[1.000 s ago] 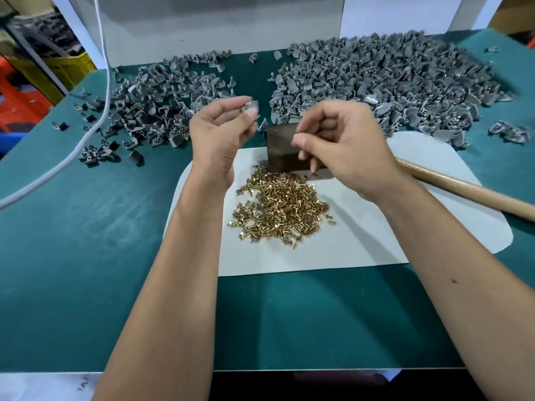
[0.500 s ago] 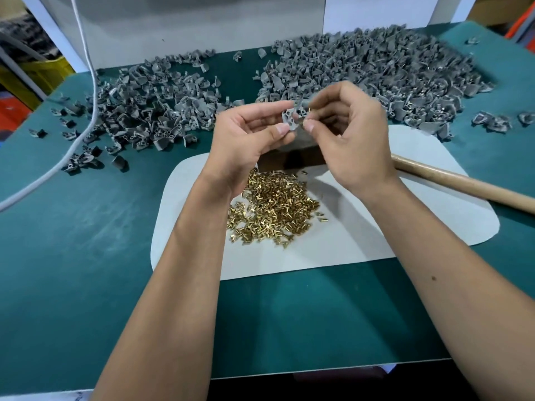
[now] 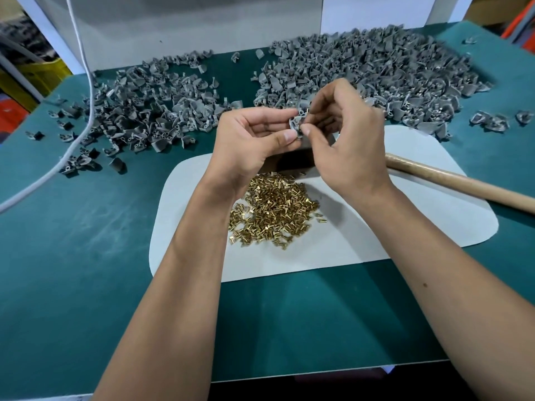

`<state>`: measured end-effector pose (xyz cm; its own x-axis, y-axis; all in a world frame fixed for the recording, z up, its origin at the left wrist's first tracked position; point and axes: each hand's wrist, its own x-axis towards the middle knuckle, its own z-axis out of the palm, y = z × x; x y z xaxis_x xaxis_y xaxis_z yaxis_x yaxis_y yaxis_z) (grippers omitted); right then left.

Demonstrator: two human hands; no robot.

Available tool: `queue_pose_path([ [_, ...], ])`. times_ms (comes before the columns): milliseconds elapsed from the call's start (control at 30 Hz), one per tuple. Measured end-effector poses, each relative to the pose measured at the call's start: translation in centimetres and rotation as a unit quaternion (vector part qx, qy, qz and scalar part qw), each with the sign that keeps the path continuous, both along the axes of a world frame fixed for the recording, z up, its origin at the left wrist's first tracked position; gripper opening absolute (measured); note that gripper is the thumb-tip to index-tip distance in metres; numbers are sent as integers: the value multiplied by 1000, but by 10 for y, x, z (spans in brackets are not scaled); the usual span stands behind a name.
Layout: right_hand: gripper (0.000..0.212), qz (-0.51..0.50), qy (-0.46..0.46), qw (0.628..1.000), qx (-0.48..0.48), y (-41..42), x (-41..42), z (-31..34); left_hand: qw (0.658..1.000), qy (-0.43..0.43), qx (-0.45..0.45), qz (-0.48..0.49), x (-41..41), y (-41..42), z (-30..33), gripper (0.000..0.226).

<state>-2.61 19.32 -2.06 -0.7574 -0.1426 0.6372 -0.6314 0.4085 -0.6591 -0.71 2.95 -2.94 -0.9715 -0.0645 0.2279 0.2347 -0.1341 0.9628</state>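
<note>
The hands have met: the left hand [image 3: 254, 140] pinches the grey part [image 3: 296, 123] above the surface [image 3: 86, 256], and the right hand [image 3: 347, 137] pinches it from 3 o'clock, likely fitting one piece from the brass pile [image 3: 275, 209] at 6 o'clock.

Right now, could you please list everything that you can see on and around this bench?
small grey plastic part: one, grey, pinched between both hands
left heap of grey plastic parts: one heap, grey, far left of table
right heap of grey plastic parts: one larger heap, grey, far right
pile of small brass pins: one pile, gold, on the mat
pale rounded mat: one, light grey, mid-table
dark block: one, brown, behind the hands, mostly hidden
round wooden handle: one, tan, over the mat's right edge
white cable: one, white, across the left heap
green table top: one, teal
left hand: pinches the part
right hand: pinches at the same part
</note>
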Motion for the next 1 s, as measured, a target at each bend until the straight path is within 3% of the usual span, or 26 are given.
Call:
queue_pose_path([
  [367, 22, -29, 34, 998, 32, -3, 4, -2, 1000, -1, 9, 24, 2, 8, 1, 29],
  [633, 20, 22, 40, 998, 37, 2, 2, 0, 999, -37, 21, 11, 7, -3, 6, 35],
  [833, 9, 8, 80, 993, 87, 6, -3, -2, 998, -68, 15, -9, 5, -7, 6, 26],
  [1000, 6, -7, 48, 996, 81, 3, -4, -2, 999, -20, -23, 32, 5, -4, 6, 22],
])
